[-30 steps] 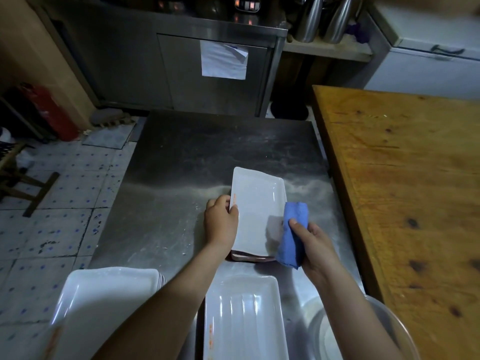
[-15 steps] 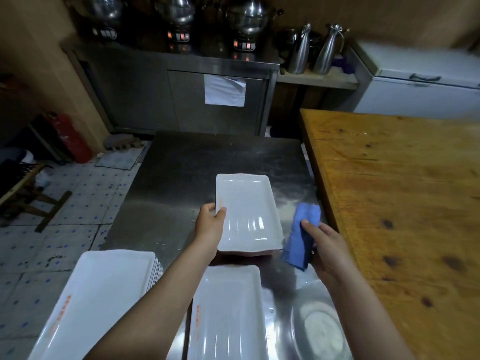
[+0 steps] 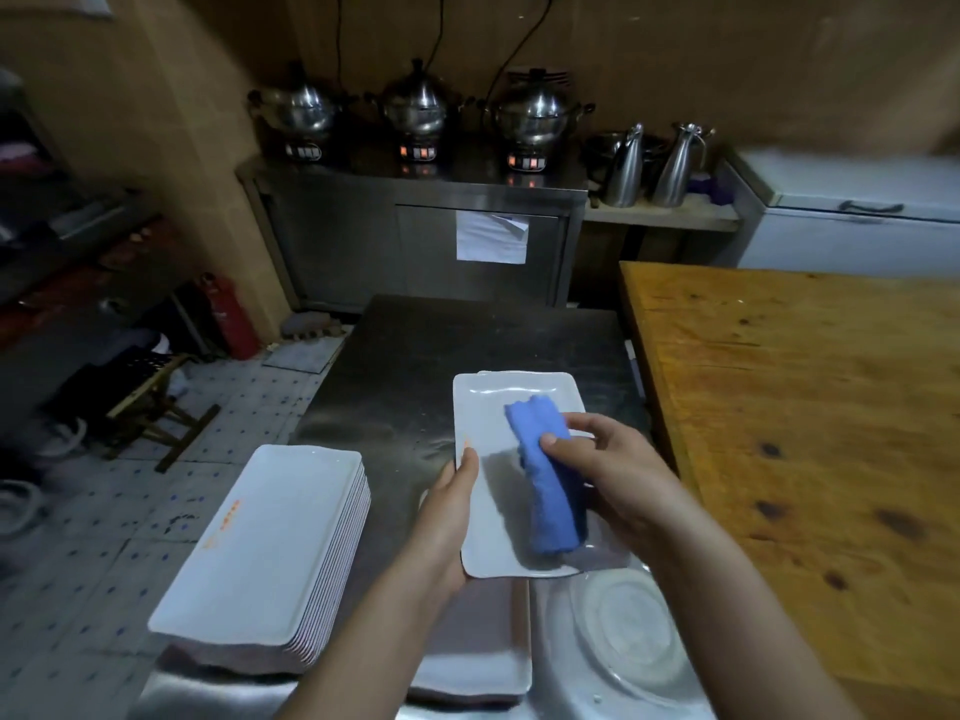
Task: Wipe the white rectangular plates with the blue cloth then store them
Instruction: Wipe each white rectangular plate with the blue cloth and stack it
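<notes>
A white rectangular plate (image 3: 488, 423) is held above the steel table (image 3: 415, 356). My left hand (image 3: 451, 506) grips its left edge, thumb on the rim. My right hand (image 3: 608, 470) holds the rolled blue cloth (image 3: 545, 491) and presses it on the plate's inner face. A tall stack of white rectangular plates (image 3: 270, 532) stands at the table's near left. Another white plate (image 3: 478, 652) lies below my arms, partly hidden.
A round steel basin (image 3: 623, 641) sits at the near right of the steel table. A wooden table (image 3: 805, 407) adjoins on the right. Behind stand a steel cabinet (image 3: 415, 241) with three pots, two steel jugs (image 3: 649, 168), and a red extinguisher (image 3: 228, 319) on the floor.
The plate rose off the table and came nearer. My right hand moved the blue cloth from beside the plate onto its inner face. The camera tilted up.
</notes>
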The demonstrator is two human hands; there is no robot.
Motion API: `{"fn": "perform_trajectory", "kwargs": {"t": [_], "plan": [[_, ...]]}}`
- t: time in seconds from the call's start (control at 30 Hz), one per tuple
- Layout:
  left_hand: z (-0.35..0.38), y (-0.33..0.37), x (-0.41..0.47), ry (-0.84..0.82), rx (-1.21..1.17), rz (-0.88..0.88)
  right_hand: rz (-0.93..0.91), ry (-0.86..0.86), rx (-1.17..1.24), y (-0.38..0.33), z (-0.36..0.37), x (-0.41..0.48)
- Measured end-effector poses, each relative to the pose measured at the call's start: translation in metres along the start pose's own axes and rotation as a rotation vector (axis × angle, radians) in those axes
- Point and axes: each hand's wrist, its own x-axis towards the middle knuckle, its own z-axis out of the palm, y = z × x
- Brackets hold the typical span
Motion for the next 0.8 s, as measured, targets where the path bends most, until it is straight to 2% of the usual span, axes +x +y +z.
{"fn": "perform_trajectory", "kwargs": {"t": [0.1,0.2,0.33,0.43,0.5,0.6,0.67,0.73,0.8], "plan": [[-0.002,-0.002,-0.021,-0.041,0.019,0.041,-0.022,-0.03,-0.118,0.012,0.028,-0.008],[-0.008,0.0,-0.031,-0.076,0.023,0.046,-0.211,0.109,-0.473,0.022,0.042,-0.012],[-0.013,0.009,-0.036,-0.067,-0.083,-0.015,-0.51,0.25,-0.993,0.028,0.046,-0.021],[-0.018,0.016,-0.039,-0.064,-0.099,-0.002,-0.625,0.131,-1.103,0.03,0.057,-0.023],[-0.021,0.022,-0.043,-0.054,-0.077,0.018,-0.605,-0.004,-1.185,0.031,0.067,-0.026],[-0.027,0.027,-0.048,-0.072,-0.027,0.061,-0.599,-0.089,-1.256,0.032,0.079,-0.026],[-0.033,0.03,-0.045,-0.026,0.03,0.082,-0.64,-0.095,-1.339,0.028,0.086,-0.014],[-0.034,0.035,-0.043,0.024,0.078,0.094,-0.715,-0.027,-1.434,0.014,0.09,0.006],[-0.037,0.038,-0.041,0.012,0.103,0.058,-0.713,0.065,-1.506,-0.005,0.09,0.028]]}}
